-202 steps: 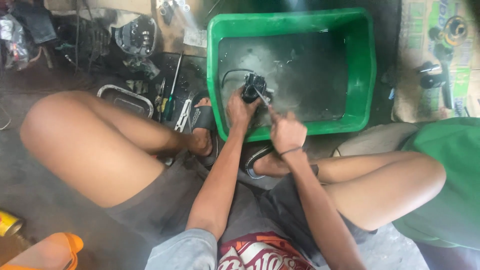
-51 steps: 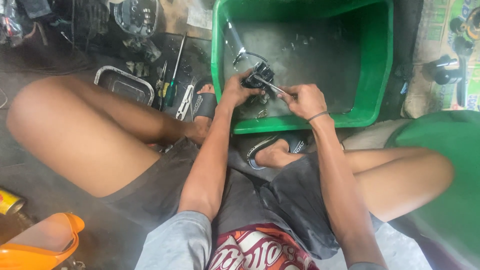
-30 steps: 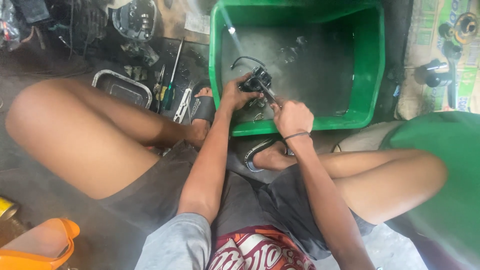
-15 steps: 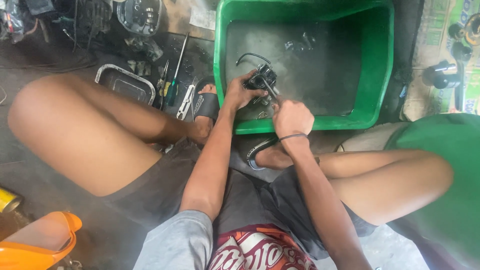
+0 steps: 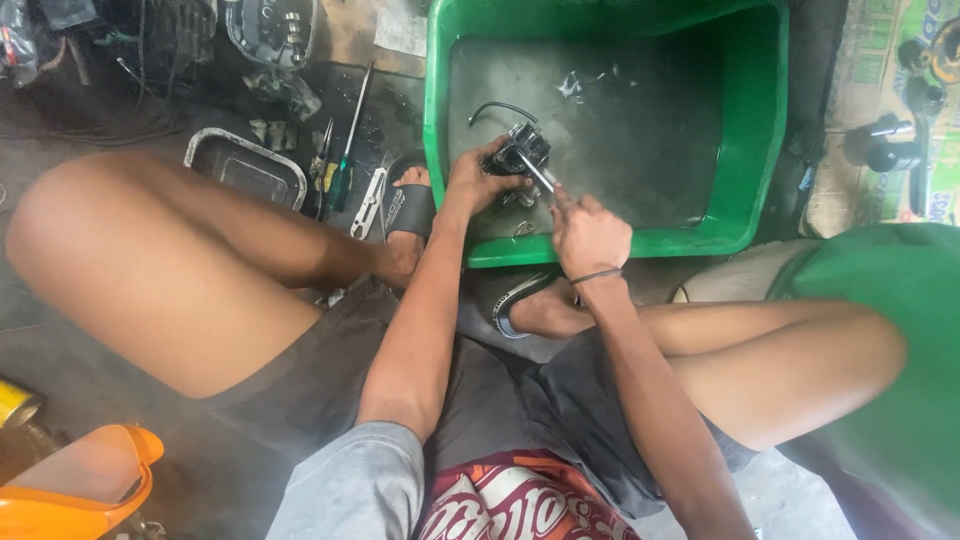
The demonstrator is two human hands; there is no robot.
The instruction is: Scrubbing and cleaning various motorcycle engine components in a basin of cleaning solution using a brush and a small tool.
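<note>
The left hand [image 5: 478, 182] grips a small black engine part [image 5: 520, 157] steady over the green tub [image 5: 760, 120] while the right hand [image 5: 588, 232], just beside it, pinches a thin metal tool [image 5: 538, 174] against it.

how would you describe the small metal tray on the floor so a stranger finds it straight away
Start at the big green plastic tub at the top of the view and look left, past the green-handled screwdriver lying on the dark floor. The metal tray sits just above the person's bent knee. It is the only shallow rectangular pan with a shiny rounded rim.
</note>
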